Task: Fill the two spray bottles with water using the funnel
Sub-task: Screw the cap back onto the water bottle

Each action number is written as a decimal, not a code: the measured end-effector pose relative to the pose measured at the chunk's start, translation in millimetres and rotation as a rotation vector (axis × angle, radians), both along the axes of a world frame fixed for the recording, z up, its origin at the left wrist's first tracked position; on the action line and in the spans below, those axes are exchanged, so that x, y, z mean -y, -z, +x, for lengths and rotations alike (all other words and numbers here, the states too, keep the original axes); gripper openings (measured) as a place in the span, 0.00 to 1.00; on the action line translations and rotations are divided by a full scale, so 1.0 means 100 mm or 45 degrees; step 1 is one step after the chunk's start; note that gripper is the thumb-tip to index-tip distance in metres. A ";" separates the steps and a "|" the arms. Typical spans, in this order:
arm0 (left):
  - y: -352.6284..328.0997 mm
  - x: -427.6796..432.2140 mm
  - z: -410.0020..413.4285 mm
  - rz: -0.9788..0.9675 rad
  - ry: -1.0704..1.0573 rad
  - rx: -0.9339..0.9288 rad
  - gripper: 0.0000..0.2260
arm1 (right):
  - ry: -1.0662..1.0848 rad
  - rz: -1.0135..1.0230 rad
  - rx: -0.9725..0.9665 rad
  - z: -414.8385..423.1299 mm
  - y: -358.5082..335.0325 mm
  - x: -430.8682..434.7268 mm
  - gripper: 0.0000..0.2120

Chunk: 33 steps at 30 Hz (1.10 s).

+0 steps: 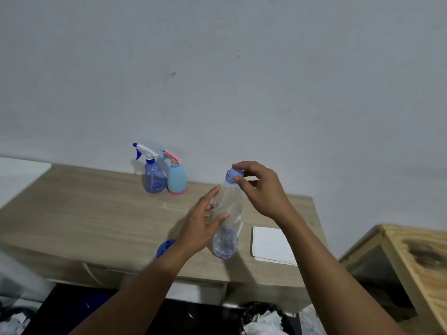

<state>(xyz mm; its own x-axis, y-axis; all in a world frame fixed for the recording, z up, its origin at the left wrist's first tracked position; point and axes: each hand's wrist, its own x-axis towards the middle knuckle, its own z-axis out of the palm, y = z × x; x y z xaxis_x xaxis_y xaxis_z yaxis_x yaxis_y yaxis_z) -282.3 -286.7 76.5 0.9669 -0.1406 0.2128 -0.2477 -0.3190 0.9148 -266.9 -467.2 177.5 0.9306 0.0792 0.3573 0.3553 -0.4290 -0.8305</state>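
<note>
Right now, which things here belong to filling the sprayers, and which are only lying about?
Job: blue sprayer, teal sprayer, funnel, water bottle held by the left hand, cap pinched by the right hand.
Lying about: paper, wooden box, bin.

Two bare forearms running up from the lower edge of the frame, left hand (203,223) at centre, right hand (262,189) just right of centre, short fingernails
</note>
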 end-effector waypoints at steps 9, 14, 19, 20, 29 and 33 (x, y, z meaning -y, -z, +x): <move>0.02 -0.01 0.01 -0.027 -0.036 -0.060 0.32 | -0.056 -0.138 0.054 0.16 0.02 -0.04 0.06; 0.01 -0.03 0.01 -0.045 -0.024 -0.086 0.32 | 0.040 -0.004 0.089 0.15 0.09 -0.17 0.08; -0.02 -0.06 0.00 -0.061 -0.004 -0.093 0.32 | -0.069 0.076 -0.042 0.14 0.08 -0.12 0.09; -0.02 -0.05 0.01 -0.062 0.003 -0.097 0.32 | -0.073 0.083 -0.052 0.15 0.08 -0.12 0.11; 0.00 -0.05 -0.02 -0.046 -0.018 -0.104 0.32 | -0.109 -0.035 -0.154 0.13 0.12 -0.08 0.11; -0.01 -0.02 -0.02 -0.085 -0.039 -0.094 0.32 | 0.040 0.087 -0.126 0.14 0.15 -0.16 0.12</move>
